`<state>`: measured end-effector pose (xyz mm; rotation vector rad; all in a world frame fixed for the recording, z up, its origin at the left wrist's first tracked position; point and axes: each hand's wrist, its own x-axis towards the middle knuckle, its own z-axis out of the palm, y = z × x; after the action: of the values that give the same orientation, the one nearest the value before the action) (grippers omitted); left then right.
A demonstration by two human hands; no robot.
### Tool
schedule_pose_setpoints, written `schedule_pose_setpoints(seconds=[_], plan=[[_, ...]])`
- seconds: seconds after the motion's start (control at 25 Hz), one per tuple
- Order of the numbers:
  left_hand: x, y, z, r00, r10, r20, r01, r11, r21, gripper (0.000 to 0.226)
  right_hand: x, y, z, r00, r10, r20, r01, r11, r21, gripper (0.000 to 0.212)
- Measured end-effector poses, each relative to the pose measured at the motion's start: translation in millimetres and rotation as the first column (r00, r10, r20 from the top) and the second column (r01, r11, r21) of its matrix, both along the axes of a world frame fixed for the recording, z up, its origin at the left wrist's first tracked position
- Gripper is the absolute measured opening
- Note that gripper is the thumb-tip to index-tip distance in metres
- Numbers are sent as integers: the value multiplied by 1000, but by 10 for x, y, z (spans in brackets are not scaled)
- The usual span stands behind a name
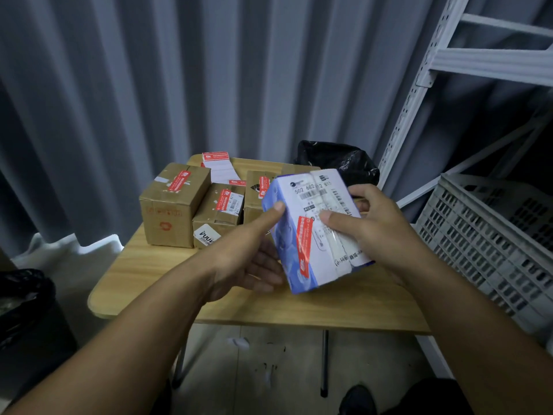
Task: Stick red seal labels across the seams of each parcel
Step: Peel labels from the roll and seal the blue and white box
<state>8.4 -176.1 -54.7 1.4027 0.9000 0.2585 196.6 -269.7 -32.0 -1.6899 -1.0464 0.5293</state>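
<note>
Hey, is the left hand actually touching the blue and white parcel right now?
Touching. The head view shows the left hand gripping the blue and white parcel: its thumb lies on the parcel's upper left edge and its fingers reach underneath.

Dim, cool, bluish light falls seemingly from above, leaving the bin (27,301) at left and the recess behind the shelf (478,61) in deep shadow, while print on the box (317,229) is slightly blurred and the wide lens bows the backdrop (149,85) toward the edges.
</note>
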Motion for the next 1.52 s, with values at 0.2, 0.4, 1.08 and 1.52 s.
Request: schedule_pose_setpoints(seconds=[0.2,0.4,1.08,1.52], plan=[[-16,-100,-93,997,-81,11,81,989,-123,91,-57,-46,155,977,195,81,-185,975,-122,38],[-3,-139,-176,995,-89,35,93,983,-157,91,-82,7,159,844,294,448,-99,908,-408,81],[-104,76,-63,844,232,484,-450,796,404,36,-156,-23,225,531,674,513,-179,681,-710,132],[93,137,-445,976,215,-28,-109,597,794,37,-168,314,-151,433,738,517,-233,646,-727,130]])
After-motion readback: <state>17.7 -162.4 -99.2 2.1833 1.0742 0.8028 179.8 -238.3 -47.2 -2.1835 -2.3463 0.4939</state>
